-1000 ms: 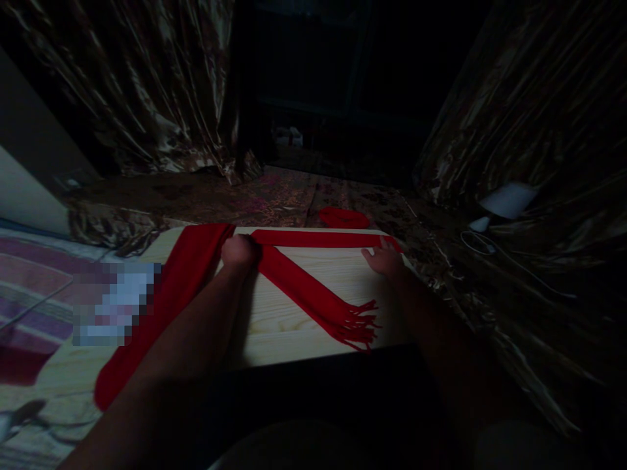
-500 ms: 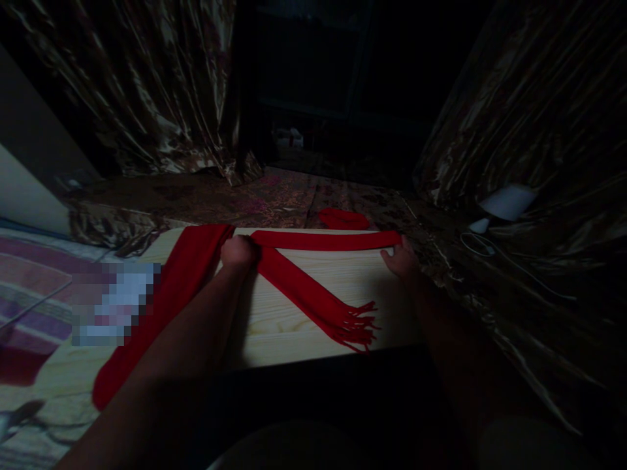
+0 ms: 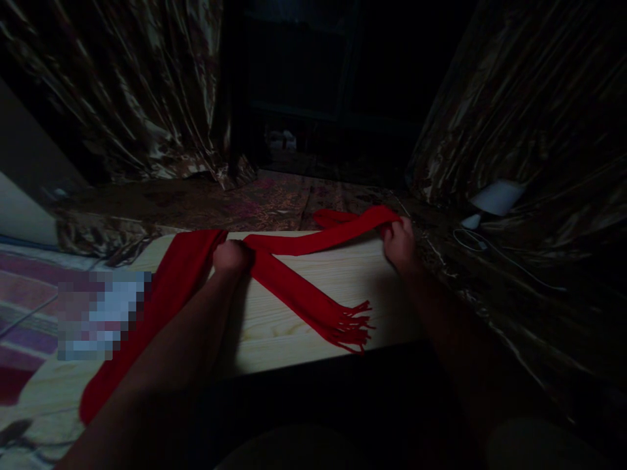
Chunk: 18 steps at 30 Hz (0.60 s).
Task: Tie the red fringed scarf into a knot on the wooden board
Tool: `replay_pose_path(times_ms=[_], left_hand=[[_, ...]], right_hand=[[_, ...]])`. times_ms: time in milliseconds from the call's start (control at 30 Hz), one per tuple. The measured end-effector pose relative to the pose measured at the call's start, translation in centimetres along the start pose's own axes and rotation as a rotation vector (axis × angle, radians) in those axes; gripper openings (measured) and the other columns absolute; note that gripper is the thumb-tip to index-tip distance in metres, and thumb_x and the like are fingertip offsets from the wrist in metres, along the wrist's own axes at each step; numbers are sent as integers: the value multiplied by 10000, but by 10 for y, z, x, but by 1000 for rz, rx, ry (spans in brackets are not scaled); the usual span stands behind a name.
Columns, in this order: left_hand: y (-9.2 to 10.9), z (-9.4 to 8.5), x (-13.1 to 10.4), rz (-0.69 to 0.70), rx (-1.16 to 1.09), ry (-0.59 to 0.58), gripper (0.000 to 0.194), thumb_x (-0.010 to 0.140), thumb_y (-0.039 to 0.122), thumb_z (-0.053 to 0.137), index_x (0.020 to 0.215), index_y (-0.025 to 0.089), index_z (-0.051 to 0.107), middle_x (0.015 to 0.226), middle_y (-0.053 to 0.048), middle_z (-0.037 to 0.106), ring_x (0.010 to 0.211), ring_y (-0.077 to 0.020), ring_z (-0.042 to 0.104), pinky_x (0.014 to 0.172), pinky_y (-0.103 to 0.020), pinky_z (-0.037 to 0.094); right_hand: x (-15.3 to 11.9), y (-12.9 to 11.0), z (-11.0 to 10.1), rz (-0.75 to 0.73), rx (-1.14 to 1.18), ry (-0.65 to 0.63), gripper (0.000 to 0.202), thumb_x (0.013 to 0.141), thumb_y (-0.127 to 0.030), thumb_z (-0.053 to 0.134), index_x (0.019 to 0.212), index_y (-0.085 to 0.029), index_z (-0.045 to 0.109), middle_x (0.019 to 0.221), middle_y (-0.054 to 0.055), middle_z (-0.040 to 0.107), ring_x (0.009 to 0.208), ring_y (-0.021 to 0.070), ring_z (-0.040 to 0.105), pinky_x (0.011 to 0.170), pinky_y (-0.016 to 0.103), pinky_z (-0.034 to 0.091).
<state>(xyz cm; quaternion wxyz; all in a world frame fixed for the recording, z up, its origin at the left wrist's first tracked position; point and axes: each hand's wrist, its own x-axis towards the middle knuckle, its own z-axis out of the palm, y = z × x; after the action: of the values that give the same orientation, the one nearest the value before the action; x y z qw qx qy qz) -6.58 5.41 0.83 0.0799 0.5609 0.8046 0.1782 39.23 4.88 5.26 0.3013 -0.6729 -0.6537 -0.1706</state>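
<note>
A long red scarf (image 3: 298, 290) lies across a pale wooden table (image 3: 274, 333). Its fringed end points toward the near right, and a wide stretch runs down the table's left side. My left hand (image 3: 231, 256) is closed on the scarf near the table's far edge, where the strips meet. At the far right, my right hand (image 3: 400, 243) grips another stretch, raised and curving between both hands. Part of the red fabric hangs beyond the far edge, behind the raised strip.
Patterned curtains (image 3: 166, 98) hang at the back on both sides. A white lamp (image 3: 498, 198) with a cord stands at the right. Striped cloth (image 3: 24, 294) and a blurred-out item (image 3: 105, 316) are at the left. The room is dim.
My right hand has lifted and turned, so the strip between my hands, flat and taut before, now rises and bends at the right. My left hand still holds on. The view has shifted slightly.
</note>
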Motion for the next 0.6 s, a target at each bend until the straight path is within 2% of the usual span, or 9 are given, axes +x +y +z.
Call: replay_pose_path(times_ms=[100,200,267,300,400,467,500,533,600], left_hand=[[3,-5,-2,14,-4,-35,369,852,326,570,1128,156,747,1137,-196,726,1044,-350,681,889,-410,532],[17,-12,-13,101,11,95,528,825,361,598,1309,154,639,1336,-194,631,1228,-383,571,988,-458,487],[36,-14,-25,290,17,235,597,828,377,595,1381,152,574,1469,-174,526,1346,-376,460,1081,-474,419],[48,-14,-33,424,3,228,539,849,353,566,1343,141,605,1463,-162,532,1367,-345,444,1125,-448,380],[93,-7,-56,881,-48,4,404,876,317,523,1195,166,720,1357,-119,625,1429,-298,386,1181,-416,316],[123,3,-71,1102,-51,-133,388,890,358,525,1174,214,747,1277,-99,678,1470,-299,324,1215,-447,247],[138,9,-77,1175,-28,-190,399,896,397,531,1198,241,740,1315,-95,661,1492,-316,277,1222,-490,214],[151,16,-83,1184,-17,-225,421,895,452,539,1218,260,731,1401,-99,606,1504,-342,240,1211,-538,214],[172,30,-92,1089,-4,-298,519,874,586,551,1268,283,701,1590,-124,392,1501,-431,193,1134,-647,280]], right_hand=[[3,-4,5,-58,-16,-115,447,901,-169,399,1265,-157,657,1444,141,502,1234,279,524,1077,364,401],[5,-4,11,-85,-53,-149,465,905,-142,368,1270,-134,657,1477,142,486,1271,270,497,1097,330,372],[7,-5,14,-86,-74,-170,460,903,-132,365,1254,-113,662,1475,152,492,1263,271,502,1095,322,367],[9,-5,14,-81,-82,-179,451,904,-132,367,1238,-102,668,1470,160,497,1250,275,511,1090,322,368],[13,-8,13,-56,-95,-191,431,908,-136,378,1212,-100,680,1417,169,539,1189,282,546,1055,331,392],[17,-12,10,-45,-99,-194,428,891,-121,394,1205,-114,684,1339,168,588,1148,280,567,1022,333,414],[18,-15,8,-45,-100,-195,426,880,-112,406,1200,-118,687,1298,167,608,1129,278,577,1005,332,424],[20,-18,6,-46,-103,-194,423,869,-104,420,1193,-119,690,1261,167,624,1113,276,585,990,331,433],[24,-23,2,-46,-107,-183,409,852,-97,448,1175,-115,699,1204,170,647,1083,276,603,967,334,446]])
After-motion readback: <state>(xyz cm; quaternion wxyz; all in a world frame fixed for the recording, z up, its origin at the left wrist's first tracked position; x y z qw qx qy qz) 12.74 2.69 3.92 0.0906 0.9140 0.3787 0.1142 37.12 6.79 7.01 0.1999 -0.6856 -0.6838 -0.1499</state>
